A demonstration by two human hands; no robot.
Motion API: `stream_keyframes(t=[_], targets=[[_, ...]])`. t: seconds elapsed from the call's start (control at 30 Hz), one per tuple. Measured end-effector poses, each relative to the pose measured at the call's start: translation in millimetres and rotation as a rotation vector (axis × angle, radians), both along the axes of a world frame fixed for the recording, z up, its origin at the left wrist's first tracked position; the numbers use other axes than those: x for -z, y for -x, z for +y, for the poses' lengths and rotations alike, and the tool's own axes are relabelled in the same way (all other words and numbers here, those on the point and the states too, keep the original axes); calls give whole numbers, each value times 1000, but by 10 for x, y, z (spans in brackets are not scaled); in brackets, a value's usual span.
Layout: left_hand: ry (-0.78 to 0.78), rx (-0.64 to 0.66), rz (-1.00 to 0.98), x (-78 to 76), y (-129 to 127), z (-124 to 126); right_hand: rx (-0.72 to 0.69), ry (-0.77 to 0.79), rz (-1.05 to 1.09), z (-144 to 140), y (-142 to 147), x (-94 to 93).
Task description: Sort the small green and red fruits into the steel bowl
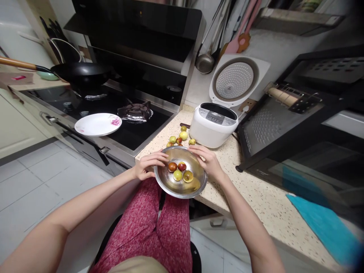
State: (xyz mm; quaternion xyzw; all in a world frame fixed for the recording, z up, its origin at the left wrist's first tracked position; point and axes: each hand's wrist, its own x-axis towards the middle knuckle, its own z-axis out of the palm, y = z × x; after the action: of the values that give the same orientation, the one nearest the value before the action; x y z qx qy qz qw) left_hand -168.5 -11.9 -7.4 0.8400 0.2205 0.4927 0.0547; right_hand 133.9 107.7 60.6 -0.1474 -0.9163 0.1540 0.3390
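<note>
Between my two hands is a shiny metal bowl (pixel 167 185), tilted toward me at the counter's front edge. My left hand (pixel 149 165) grips its left rim, fingers over the edge. My right hand (pixel 209 161) holds the rim at the upper right. Inside the bowl lie several jujubes, among them a red-brown jujube (pixel 172 167) and a green jujube (pixel 178 175). Just behind the bowl, more jujubes (pixel 183 135) in green and brown lie loose on the counter, in front of the rice cooker.
A white rice cooker (pixel 212 127) stands with its lid (pixel 236 81) raised. Left on the stove are a flowered white plate (pixel 96 125), a burner (pixel 135 111) and a black wok (pixel 81 74). A dark oven-like appliance (pixel 284 144) and a blue cloth (pixel 324 222) are at the right.
</note>
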Motion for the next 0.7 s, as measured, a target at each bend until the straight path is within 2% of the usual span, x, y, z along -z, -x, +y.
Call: stream_keyframes(t=[0.13,0.3,0.5,0.7], targets=[[6,4,7,-29,0,-11,136,-55,17,182,-42,83],[-21,11,-22,36,-6,24,257,-58,-35,402,-2,257],[-15,16,-25,93,-5,45,218,-13,-138,519,87,439],[-34,12,-23,87,-3,48,216,-86,-191,521,65,411]])
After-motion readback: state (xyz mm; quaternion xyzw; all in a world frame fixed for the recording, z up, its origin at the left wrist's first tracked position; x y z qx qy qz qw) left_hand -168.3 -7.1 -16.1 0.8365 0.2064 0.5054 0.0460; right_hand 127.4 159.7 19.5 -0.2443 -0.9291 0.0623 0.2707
